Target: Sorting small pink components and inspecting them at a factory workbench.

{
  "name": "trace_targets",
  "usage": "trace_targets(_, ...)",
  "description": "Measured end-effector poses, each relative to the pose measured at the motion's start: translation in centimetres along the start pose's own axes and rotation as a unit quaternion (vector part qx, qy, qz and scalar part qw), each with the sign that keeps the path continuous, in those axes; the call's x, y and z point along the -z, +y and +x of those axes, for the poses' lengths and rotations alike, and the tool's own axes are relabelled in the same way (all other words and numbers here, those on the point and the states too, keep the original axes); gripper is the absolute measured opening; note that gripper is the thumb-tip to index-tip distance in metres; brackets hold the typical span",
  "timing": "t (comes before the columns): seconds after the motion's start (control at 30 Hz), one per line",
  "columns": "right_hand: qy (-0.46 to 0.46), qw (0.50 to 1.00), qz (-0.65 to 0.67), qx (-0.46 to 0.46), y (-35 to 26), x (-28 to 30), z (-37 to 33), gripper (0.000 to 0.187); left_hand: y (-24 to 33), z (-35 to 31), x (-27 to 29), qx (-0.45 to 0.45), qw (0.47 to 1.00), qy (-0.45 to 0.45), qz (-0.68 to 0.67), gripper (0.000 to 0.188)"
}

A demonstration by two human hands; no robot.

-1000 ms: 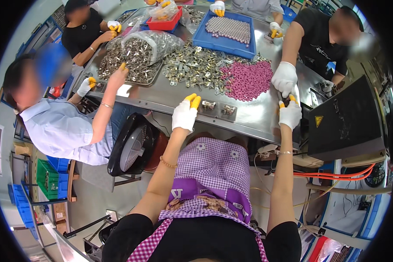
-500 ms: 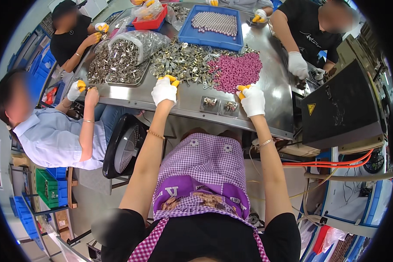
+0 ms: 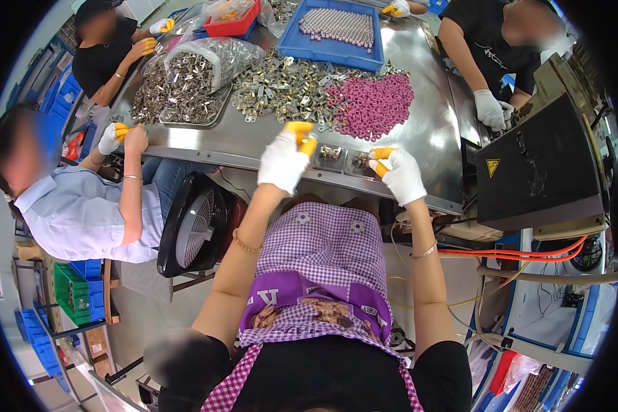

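Stainless steel covers the shared worktable [image 3: 419, 147], where several people sit around heaps of small parts. Half a second back both gloved hands reached further in, by the edge of the pink pile; now they have drawn back to the near edge, so a part seems to have been fetched and brought to the two small fixtures [image 3: 342, 156] set in the table front. The left hand [image 3: 283, 159], in a white glove with yellow fingertips, is curled with its fingertips bunched at the left fixture; whether it pinches anything I cannot tell. The right hand [image 3: 398, 175], gloved alike, has its yellow tips bunched just right of the fixtures, apparently on something too small to make out. Each fixture is a dark square recess with a small metal piece sitting in it. Behind them lie the pink ceramic rings [image 3: 371, 106], a spread of brass-coloured metal clips [image 3: 281, 89] and a blue tray [image 3: 336, 31] of grey cylinders. A black machine housing [image 3: 539, 168] stands to the right.
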State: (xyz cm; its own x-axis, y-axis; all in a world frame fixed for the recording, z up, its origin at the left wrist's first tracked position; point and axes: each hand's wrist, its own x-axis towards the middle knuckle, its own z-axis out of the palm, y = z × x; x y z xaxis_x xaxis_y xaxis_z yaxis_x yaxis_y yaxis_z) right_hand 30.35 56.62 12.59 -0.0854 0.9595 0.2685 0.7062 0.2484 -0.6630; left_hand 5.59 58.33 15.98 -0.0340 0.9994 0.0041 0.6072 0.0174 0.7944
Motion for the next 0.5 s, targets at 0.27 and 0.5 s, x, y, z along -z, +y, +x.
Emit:
trace_targets(0.27, -0.053, 0.998, 0.026, 0.018, 0.8, 0.1, 1.2, 0.016, 0.7, -1.6, -3.7, -0.072, 0.995, -0.053, -0.035, 0.028)
trace_targets(0.5, -0.124, 0.992, 0.017, -0.033, 1.0, 0.4, 1.7, 0.019, 3.1, -1.3, -4.4, -0.078, 0.996, -0.027, -0.039, 0.018)
